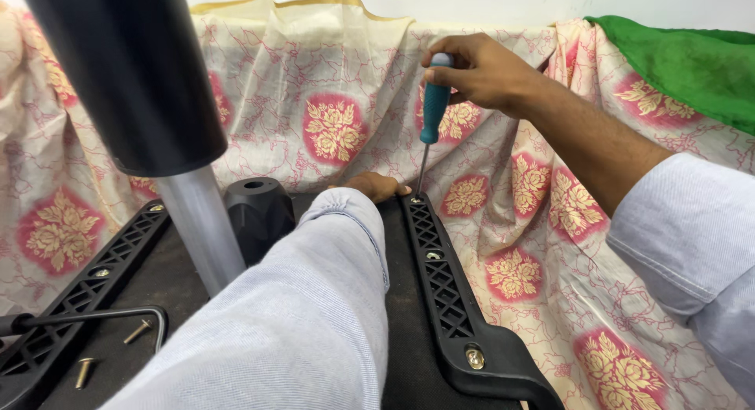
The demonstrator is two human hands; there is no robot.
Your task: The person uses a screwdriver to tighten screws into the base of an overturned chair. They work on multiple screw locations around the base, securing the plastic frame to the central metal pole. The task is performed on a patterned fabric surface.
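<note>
The screwdriver (432, 103), teal-handled, stands nearly upright, its tip set into a screw at the far end of the right bracket (444, 288). The right hand (480, 70) wraps the top of the handle, its grip closed on it. The left hand (376, 186) lies just beside the tip, on the dark seat base (405, 339); most of it hides behind the sleeve, so I cannot tell whether its grip is closed or flat, only that it rests against the bracket's end.

The step in hand looks like driving or loosening that far screw. The next move, as I judge it, calls for keeping the shaft in line with the screw head and pressing down while turning, with the left hand steadying the bracket so the tip does not slip out.

Counts: one screwdriver; two black lattice brackets, the right one and the left bracket (75, 300). On the right bracket three fasteners show: the one under the tip, a middle screw (432, 255) and a near screw (474, 357). Two loose screws (138, 330) lie on the base near the left bracket, beside a thin metal lever (118, 314). One grey column (203, 225) rises under a black cylinder (130, 72), with one black cap (259, 209) beside it. The floral cloth (338, 127) lies beneath all, a green cloth (684, 60) at the far right.
</note>
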